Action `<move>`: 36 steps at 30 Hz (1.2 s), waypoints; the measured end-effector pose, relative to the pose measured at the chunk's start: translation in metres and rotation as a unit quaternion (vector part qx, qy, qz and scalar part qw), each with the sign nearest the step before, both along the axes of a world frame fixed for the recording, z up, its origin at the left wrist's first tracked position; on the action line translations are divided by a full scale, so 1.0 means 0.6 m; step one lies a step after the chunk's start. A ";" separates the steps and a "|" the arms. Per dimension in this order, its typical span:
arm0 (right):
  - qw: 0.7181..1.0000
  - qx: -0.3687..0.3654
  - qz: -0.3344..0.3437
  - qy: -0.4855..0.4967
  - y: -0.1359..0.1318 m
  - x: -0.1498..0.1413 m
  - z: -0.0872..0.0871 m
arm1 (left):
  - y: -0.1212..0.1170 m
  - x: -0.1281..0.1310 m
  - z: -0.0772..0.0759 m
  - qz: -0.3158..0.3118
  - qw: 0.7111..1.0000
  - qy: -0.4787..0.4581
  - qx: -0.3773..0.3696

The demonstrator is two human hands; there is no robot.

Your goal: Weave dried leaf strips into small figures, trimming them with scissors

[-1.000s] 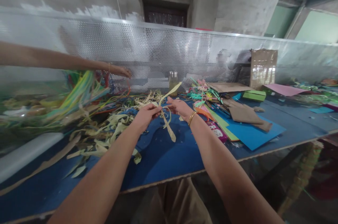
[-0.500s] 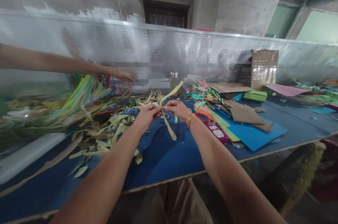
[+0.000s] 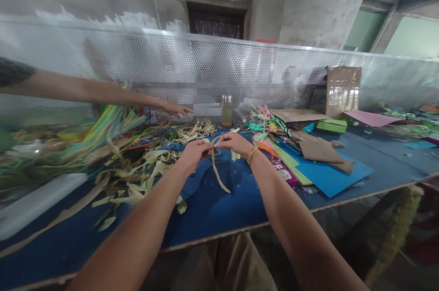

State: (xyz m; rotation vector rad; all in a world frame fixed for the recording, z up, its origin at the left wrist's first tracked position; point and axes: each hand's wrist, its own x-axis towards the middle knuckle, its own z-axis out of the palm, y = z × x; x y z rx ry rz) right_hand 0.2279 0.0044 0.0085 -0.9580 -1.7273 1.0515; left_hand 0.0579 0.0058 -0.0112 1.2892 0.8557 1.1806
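My left hand [image 3: 195,154] pinches a pale, dried-leaf-like strip [image 3: 217,173] above the blue table [image 3: 219,213]. One end of the strip hangs down and curls toward the tabletop. Fingertips of my right hand [image 3: 236,143], which has a gold bracelet at the wrist, are closed on the same strip, close against the left fingertips. Where the strip passes between the fingers is hidden. Left of my hands lies a heap of similar pale strips [image 3: 151,167].
Another person's hand [image 3: 176,108] reaches in from the left over colourful strands [image 3: 109,122]. A glass jar [image 3: 226,110] stands behind my hands. To the right are blue paper [image 3: 329,177], brown cardboard [image 3: 315,147] and a purple packet [image 3: 284,172]. Perforated metal panel [image 3: 206,67] backs the table.
My hands have drawn closer together on the strip. Its upper end, raised before, no longer sticks up, and the hanging end has shifted lower. The other person's hand has moved right.
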 end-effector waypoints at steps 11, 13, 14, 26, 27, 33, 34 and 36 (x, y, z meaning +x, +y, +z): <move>1.000 0.000 -0.021 -0.017 0.004 0.010 0.001 | -0.007 0.006 -0.001 -0.032 0.999 0.003 -0.014; 1.000 0.001 -0.024 -0.020 0.007 0.013 0.000 | -0.009 0.007 -0.002 -0.042 0.999 0.012 -0.016; 0.999 0.001 -0.024 -0.021 0.008 0.014 -0.001 | -0.009 0.008 -0.003 -0.043 0.999 0.013 -0.018; 0.998 -0.020 -0.032 -0.049 0.004 0.016 -0.001 | -0.011 0.004 -0.003 -0.038 0.998 0.014 -0.048; 0.998 -0.026 -0.032 -0.050 0.003 0.017 0.000 | -0.011 0.004 -0.003 -0.045 0.998 0.012 -0.051; 0.997 -0.029 -0.050 -0.055 0.003 0.025 0.004 | -0.020 0.011 -0.003 -0.090 0.993 -0.012 -0.078; 0.996 -0.029 -0.057 -0.063 0.003 0.027 0.005 | -0.021 0.012 -0.003 -0.093 0.992 -0.013 -0.081; 0.994 -0.034 -0.071 -0.080 0.004 0.029 0.006 | -0.023 0.012 -0.003 -0.097 0.992 -0.009 -0.082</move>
